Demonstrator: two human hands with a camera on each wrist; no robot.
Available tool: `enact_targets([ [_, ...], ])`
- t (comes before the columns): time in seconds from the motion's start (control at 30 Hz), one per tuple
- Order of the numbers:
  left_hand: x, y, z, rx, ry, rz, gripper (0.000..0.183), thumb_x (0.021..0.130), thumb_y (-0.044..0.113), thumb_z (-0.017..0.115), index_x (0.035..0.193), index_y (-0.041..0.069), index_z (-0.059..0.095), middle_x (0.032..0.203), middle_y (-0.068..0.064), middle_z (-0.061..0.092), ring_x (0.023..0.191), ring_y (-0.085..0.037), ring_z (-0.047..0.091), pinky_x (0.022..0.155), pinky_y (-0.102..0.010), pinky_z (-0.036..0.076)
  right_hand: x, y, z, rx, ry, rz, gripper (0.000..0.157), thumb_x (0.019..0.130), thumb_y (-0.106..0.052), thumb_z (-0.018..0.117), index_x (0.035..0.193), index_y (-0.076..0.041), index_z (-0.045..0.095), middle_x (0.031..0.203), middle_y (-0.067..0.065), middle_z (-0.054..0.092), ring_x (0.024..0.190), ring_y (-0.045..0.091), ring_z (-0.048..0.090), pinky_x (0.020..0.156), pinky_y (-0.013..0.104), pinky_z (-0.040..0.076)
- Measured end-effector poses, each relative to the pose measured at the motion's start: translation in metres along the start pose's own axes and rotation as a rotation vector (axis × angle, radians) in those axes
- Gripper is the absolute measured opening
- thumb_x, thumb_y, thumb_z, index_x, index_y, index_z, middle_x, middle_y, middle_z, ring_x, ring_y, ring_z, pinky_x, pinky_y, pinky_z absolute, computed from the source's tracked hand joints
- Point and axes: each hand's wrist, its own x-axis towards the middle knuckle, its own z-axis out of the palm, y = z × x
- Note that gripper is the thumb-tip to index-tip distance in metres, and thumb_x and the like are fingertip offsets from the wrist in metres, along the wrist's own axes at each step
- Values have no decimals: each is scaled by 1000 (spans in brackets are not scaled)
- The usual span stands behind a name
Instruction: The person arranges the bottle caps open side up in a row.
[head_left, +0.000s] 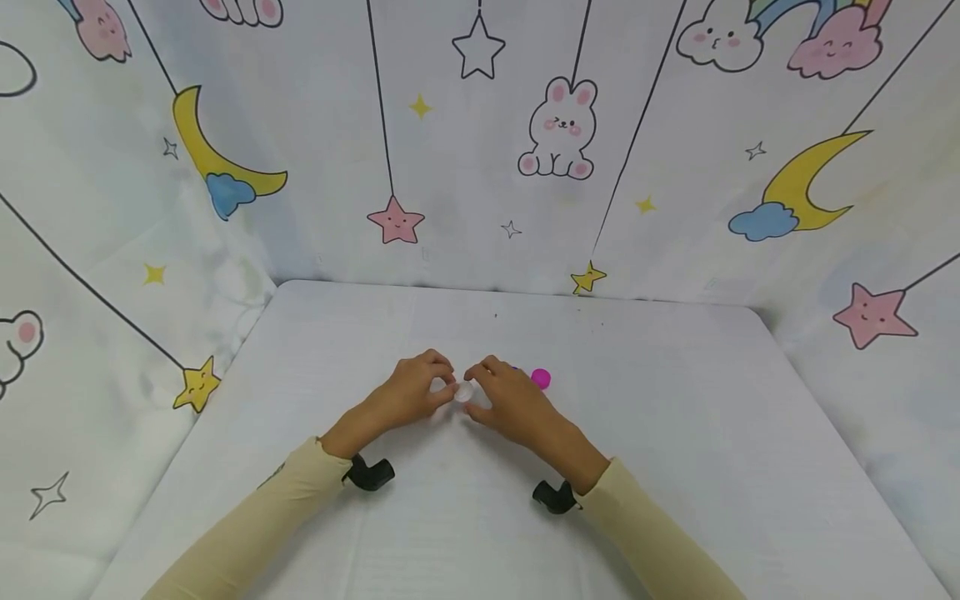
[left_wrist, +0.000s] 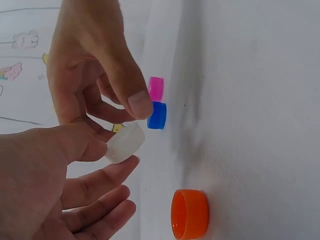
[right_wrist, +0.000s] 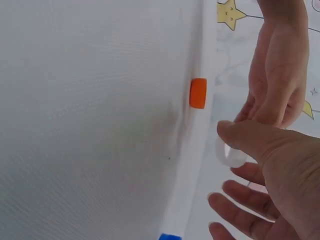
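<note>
Over the table (head_left: 465, 533), the left hand (head_left: 411, 390) pinches a white cap (left_wrist: 127, 144) as the right hand (head_left: 513, 402) hovers close, fingers parted!

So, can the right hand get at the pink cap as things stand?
Probably yes: in the head view the pink cap lies close beside the right hand with nothing covering it, and the left hand seems to be pinching the white cap.

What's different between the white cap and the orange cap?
The white cap is pale, while the orange cap is vividly coloured. The white cap is pinched in the left hand, off the table; the orange cap rests on the table, untouched. The white cap is tilted, whereas the orange cap sits flat. Both are short and round.
</note>
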Motion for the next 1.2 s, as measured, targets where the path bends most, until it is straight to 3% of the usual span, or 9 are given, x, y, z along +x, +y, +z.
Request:
enact_targets([
  [0.17, 0, -3, -1, -85, -42, -65, 22, 104, 23, 63, 99, 9, 79, 127, -10, 65, 123, -32, 64, 108, -63, 37, -1, 1, 2, -33, 21, -36, 46, 94, -34, 83, 130, -11, 67, 123, 5, 65, 103, 20, 68, 89, 36, 59],
  [0.37, -1, -5, 0, -126, -73, -89, 22, 105, 23, 62, 102, 8, 77, 128, -10, 64, 125, -32, 63, 108, -63, 35, -1, 1, 5, -15, 23, -33, 42, 94, -33, 83, 128, -11, 70, 121, 4, 65, 101, 19, 69, 89, 33, 59],
  [0.57, -3, -6, 2, -72, -79, -55, 14, 103, 22, 66, 111, 13, 74, 129, -11, 64, 123, -32, 63, 105, -63, 38, -1, 3, 9, -1, -12, -15, 38, 95, -32, 81, 126, -11, 73, 121, 4, 66, 103, 19, 69, 91, 31, 60],
  [0.77, -4, -5, 3, -62, -99, 4, 19, 102, 21, 71, 119, 14, 71, 132, -11, 60, 123, -32, 60, 104, -60, 38, 0, 4, 12, 8, -45, 8, 37, 95, -31, 81, 124, -10, 74, 121, 4, 67, 104, 19, 69, 93, 31, 60],
  [1.2, -6, -5, 11, 71, -68, 77, 26, 95, 23, 81, 116, 12, 69, 130, -9, 58, 117, -30, 57, 107, -57, 40, 2, 8, 17, -6, -74, 2, 37, 93, -33, 83, 123, -11, 77, 119, 4, 69, 109, 19, 68, 95, 37, 58],
])
